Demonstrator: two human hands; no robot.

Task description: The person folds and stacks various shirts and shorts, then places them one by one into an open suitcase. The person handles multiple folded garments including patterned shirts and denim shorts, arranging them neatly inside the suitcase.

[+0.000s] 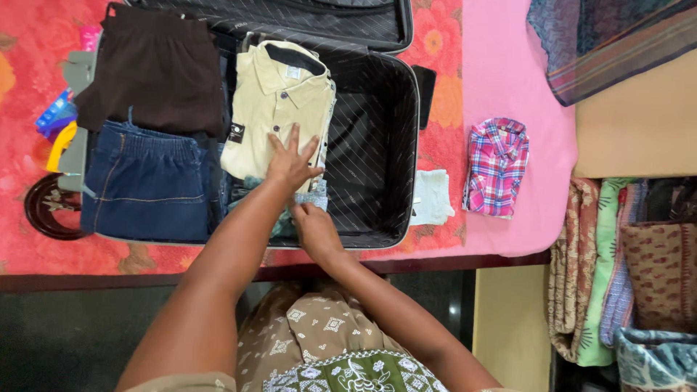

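Note:
An open dark suitcase (377, 138) lies on a bed with a red floral cover. Inside it are a folded beige polo shirt (272, 101), a dark brown garment (156, 69) and blue denim (145, 181). My left hand (290, 161) lies flat with fingers spread on the lower part of the beige shirt. My right hand (314, 226) presses on a light blue patterned garment (314, 196) tucked under the shirt at the suitcase's near edge; whether it grips the cloth is unclear.
A folded pink plaid shirt (496, 167) and a small pale folded cloth (432, 196) lie right of the suitcase on a pink sheet (508, 72). A dark round belt (47, 210) and colourful items (58, 120) sit at the left. Stacked fabrics (617, 268) fill the right.

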